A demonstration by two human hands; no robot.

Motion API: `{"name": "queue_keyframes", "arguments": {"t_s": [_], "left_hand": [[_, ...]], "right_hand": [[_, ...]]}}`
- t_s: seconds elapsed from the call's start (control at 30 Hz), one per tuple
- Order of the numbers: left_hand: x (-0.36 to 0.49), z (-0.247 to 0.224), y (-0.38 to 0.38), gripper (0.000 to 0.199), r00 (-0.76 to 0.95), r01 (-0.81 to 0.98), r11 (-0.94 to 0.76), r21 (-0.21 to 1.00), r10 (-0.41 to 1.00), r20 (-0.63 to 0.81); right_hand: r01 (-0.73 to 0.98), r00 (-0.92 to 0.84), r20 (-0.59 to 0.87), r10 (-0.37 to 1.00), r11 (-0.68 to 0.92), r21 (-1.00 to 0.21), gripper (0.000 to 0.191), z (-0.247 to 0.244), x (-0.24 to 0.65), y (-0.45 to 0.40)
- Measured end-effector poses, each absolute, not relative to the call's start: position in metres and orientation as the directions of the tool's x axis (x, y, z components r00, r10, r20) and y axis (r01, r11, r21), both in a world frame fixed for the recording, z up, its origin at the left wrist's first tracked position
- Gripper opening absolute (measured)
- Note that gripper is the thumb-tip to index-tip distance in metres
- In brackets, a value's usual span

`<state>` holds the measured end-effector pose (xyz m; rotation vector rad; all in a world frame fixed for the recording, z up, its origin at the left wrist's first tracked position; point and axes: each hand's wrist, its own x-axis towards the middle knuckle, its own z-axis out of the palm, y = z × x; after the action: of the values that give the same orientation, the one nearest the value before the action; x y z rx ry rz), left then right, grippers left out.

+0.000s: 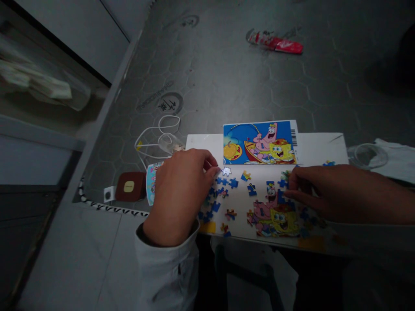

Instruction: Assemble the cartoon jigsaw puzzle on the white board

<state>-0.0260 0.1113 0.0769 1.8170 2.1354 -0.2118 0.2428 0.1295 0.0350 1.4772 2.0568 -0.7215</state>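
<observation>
The jigsaw pieces (223,193) lie on the white board (320,147), mostly scattered loosely on its left part; a partly joined section (280,216) is seen nearer the right hand (337,192). The pieces are judged to be thin card: very light, fairly stiff, smooth on the printed face, with tabs liable to be bent or frayed if forced. A single piece is best gripped by opposite edges, clear of the narrow tabs. The joined section is judged weak at its seams and is better slid flat, supported along its outer edges, than lifted by a corner.

One pale, shiny piece (226,171) is noted just beside the fingers of the left hand (184,185). Those fingers are brought close together; whether anything is pinched cannot be told. At the right hand, a narrow gap is shown between thumb and forefinger, near blue pieces; a hold cannot be confirmed.

Behind the pieces, a printed picture card (256,144) is laid flat. Farther out, a red-brown case (130,186) and a red wrapper (282,44) are found on the grey mat (210,86).
</observation>
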Motion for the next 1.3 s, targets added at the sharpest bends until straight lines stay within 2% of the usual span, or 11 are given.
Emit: {"name": "queue_keyframes", "arguments": {"t_s": [0.17, 0.3, 0.43, 0.6, 0.77, 1.0, 1.17, 1.3], "left_hand": [[-0.030, 0.082, 0.107, 0.016, -0.167, 0.977, 0.204, 0.062, 0.912, -0.375], [-0.035, 0.081, 0.105, 0.017, -0.151, 0.982, 0.184, 0.052, 0.915, -0.373], [-0.039, 0.079, 0.105, 0.016, -0.156, 0.978, 0.196, 0.068, 0.910, -0.385], [-0.041, 0.079, 0.105, 0.013, -0.158, 0.973, 0.212, 0.091, 0.901, -0.404], [-0.041, 0.075, 0.105, 0.013, -0.084, 0.975, 0.164, 0.153, 0.899, -0.430], [-0.039, 0.076, 0.103, 0.013, -0.072, 0.987, 0.128, 0.096, 0.892, -0.445], [-0.038, 0.080, 0.103, 0.014, -0.163, 0.980, 0.194, 0.047, 0.912, -0.376], [-0.042, 0.079, 0.103, 0.019, -0.186, 0.974, 0.217, 0.062, 0.928, -0.324]], "right_hand": [[0.942, -0.332, -0.628, 0.703, 0.287, -0.176, 0.025, 0.031, 0.249, 0.129], [0.951, -0.305, -0.632, 0.713, 0.266, -0.159, 0.024, 0.028, 0.250, 0.127], [0.947, -0.315, -0.643, 0.698, 0.279, -0.161, 0.024, 0.027, 0.249, 0.127], [0.962, -0.256, -0.686, 0.682, 0.252, -0.108, 0.029, 0.022, 0.251, 0.128], [0.951, -0.305, -0.643, 0.703, 0.262, -0.164, 0.030, 0.015, 0.254, 0.126], [0.955, -0.284, -0.682, 0.674, 0.264, -0.137, 0.036, 0.015, 0.251, 0.126], [0.968, -0.232, -0.705, 0.670, 0.232, -0.098, 0.043, 0.008, 0.256, 0.129], [0.967, -0.237, -0.689, 0.684, 0.232, -0.103, 0.052, 0.004, 0.259, 0.129]]}}
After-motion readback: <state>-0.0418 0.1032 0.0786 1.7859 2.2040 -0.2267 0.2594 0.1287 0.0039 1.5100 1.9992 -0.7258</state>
